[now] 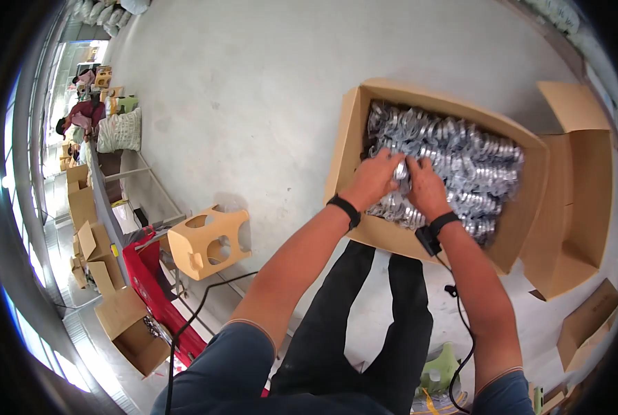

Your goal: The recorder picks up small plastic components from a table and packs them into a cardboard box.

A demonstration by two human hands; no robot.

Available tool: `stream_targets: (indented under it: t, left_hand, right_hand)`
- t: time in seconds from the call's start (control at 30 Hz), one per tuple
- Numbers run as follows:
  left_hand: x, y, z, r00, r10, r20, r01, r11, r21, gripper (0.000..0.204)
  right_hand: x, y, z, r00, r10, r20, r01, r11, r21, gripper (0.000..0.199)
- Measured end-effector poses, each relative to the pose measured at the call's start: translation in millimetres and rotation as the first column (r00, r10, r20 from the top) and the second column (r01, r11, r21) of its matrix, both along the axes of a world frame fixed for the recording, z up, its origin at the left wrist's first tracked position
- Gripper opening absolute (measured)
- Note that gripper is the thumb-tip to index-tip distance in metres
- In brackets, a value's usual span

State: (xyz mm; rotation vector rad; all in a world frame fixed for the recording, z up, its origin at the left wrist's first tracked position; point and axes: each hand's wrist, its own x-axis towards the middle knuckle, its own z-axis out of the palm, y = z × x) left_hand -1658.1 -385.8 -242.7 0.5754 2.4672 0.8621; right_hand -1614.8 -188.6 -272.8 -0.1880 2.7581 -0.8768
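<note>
From the head camera I look down on a bare concrete floor [253, 104], and at the far left edge a person [80, 119] in a dark red top bends beside a patterned sack [121, 130]. Nearer me along that left side stand several open cardboard boxes [130, 330], then a red cart [158, 294] with a black cable trailing past it. Just right of the cart sits a tan cardboard stool [210, 242] with round cut-outs in its sides. My black trousers [364, 325] run up the middle of the view to the near wall of a large open carton [347, 131], which rests on the floor right of centre and is packed with shiny metal rings [461, 162] bundled in clear wrap. My left hand [374, 178], with a black band at the wrist, reaches over the near edge of the carton and lies on the rings at its near left corner, fingers curled down around a bundle; I cannot tell how firm that grip is. My right hand [425, 187], also banded and carrying a small black unit with a cord, sits just beside the left, touching it, fingers bent into the same bundle. The carton's flaps [578, 207] hang open on the right, and a smaller closed box [589, 321] lies by the lower right corner.
</note>
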Motion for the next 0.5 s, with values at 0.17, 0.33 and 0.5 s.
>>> stream_targets:
  t: [0.17,0.33,0.5]
  left_hand:
    - [-64.9,-0.3,-123.2,0.998,0.052,0.025,-0.050,0.997,-0.059,0.072]
    - [-92.7,-5.5,-216.4,0.997,0.071,0.012,-0.066,0.968,-0.241,0.072]
    - [-96.2,-9.7,-251.7,0.998,0.029,0.055,-0.012,0.955,-0.295,0.077]
  right_hand:
    - [-73.7,-8.1,-131.2,0.995,0.058,0.082,-0.058,0.998,-0.004,0.077]
    - [-98.5,-26.6,-216.3,0.996,0.085,0.024,-0.086,0.994,0.070,0.061]
    - [-91.5,-38.0,-236.3,1.000,0.021,0.022,-0.023,0.991,0.129,0.054]
